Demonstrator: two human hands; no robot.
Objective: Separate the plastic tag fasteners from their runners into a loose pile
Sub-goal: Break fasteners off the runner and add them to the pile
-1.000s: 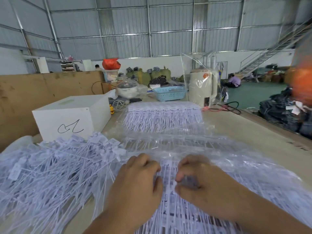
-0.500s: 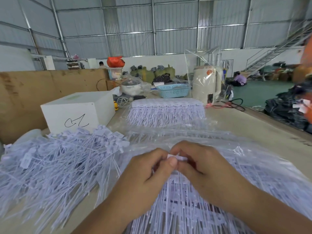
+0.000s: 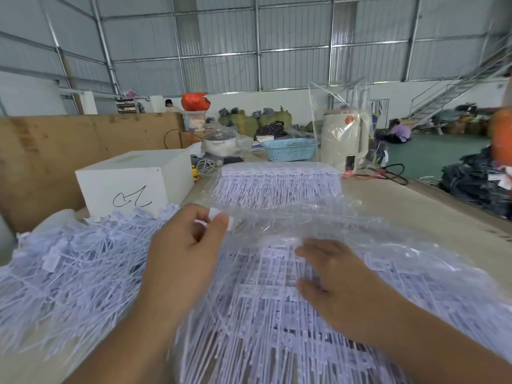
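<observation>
L hand point(image 3: 188, 261) pinches one white tag point(image 3: 214, 214) above loose pile point(image 3: 69, 270); R hand point(image 3: 335, 284) rests flat, fingers relaxed, on strips point(image 3: 277, 314) w/ runners. Tags prob light, bendy, snap off; grip at head.

Left hand point(image 3: 182, 250) now raised and swung left toward loose pile point(image 3: 72, 267), a white tag fastener point(image 3: 217, 214) pinched in its grip. Right hand point(image 3: 332, 284) parted from it, lowered flat onto bagged runners point(image 3: 263, 314).
</observation>
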